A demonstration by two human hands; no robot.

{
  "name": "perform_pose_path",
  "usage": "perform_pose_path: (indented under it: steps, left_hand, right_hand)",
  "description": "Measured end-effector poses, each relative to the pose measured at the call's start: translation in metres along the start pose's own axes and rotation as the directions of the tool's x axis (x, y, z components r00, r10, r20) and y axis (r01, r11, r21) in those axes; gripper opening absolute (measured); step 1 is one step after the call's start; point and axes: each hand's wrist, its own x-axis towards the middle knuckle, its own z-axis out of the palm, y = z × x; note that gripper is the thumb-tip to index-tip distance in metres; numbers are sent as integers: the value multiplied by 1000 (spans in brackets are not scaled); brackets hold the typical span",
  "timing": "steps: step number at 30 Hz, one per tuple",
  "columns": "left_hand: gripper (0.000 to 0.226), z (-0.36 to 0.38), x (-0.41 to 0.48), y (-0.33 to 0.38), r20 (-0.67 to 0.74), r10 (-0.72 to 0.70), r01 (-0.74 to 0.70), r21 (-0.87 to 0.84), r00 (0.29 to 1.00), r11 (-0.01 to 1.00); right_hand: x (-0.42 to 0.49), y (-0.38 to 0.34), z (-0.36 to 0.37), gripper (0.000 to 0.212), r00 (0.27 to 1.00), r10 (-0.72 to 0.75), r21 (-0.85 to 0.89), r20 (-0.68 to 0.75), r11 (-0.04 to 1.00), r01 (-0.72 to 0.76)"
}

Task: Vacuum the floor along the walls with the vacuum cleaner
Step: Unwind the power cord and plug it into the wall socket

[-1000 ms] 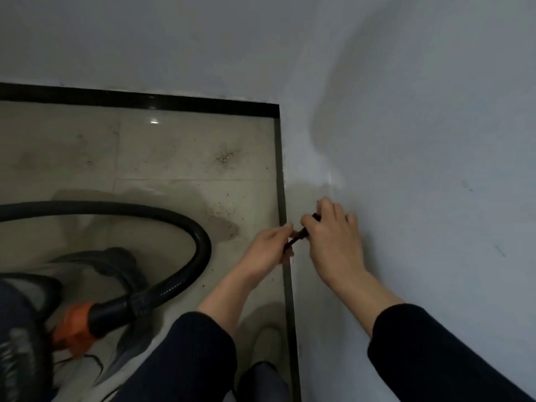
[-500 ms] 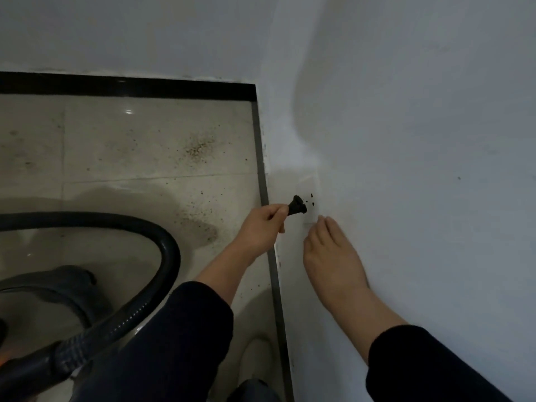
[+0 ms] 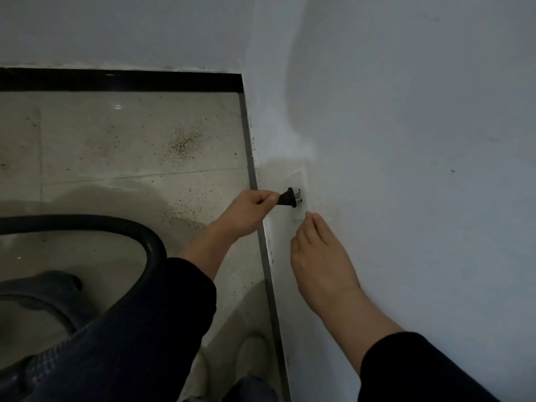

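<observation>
Grip of the left hand (image 3: 249, 208): clenched on the rear of a small black plug (image 3: 285, 197), which is pinched between the thumb and curled fingers. Two flat metal prongs point right at a white socket plate (image 3: 300, 177) set flush in the wall (image 3: 406, 140). The prong tips are at the face of the plate; whether they have entered cannot be told.

Grip of the right hand (image 3: 319, 256): released, holding nothing. Its fingers are straight and close together, and the fingertips (image 3: 311, 220) touch the wall at the lower edge of the plate, just below the plug.

The vacuum cleaner (image 3: 43, 294) stands on the floor (image 3: 101, 134) at the near left. It has a dark, rounded body, partly hidden by the left sleeve (image 3: 150, 329). Its thick black hose (image 3: 153, 245) curves from the left edge round to the near side and is ribbed at the near end.

The floor is glossy pale tile scattered with dark specks (image 3: 182, 143), densest by the far corner. A glossy black baseboard (image 3: 116, 81) runs along the far wall, and a narrow grey strip (image 3: 252, 158) runs along the foot of the matt white right wall. A pale shoe (image 3: 252, 358) stands beside that strip.
</observation>
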Motion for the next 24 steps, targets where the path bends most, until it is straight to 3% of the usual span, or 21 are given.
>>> perform_pose_path:
  steps: [4,11,16,24]
  left_hand:
    - [25,1,1,2,-5,-1,1,55,1000,998]
    - [39,-4,3,17,-18,60,-52,303,998,951]
    - [45,-2,0,15,-30,52,-41,292,998,956]
    - [35,9,1,20,-64,33,-12,302,997,953]
  right_hand:
    - [0,-1,0,56,1000,-3,29,-13,1000,4]
    - [2,-4,5,52,1000,-2,13,-19,1000,3]
    - [3,-5,6,52,1000,1,7,-21,1000,-1]
    - [3,-6,5,54,1000,0,-36,-10,999,0]
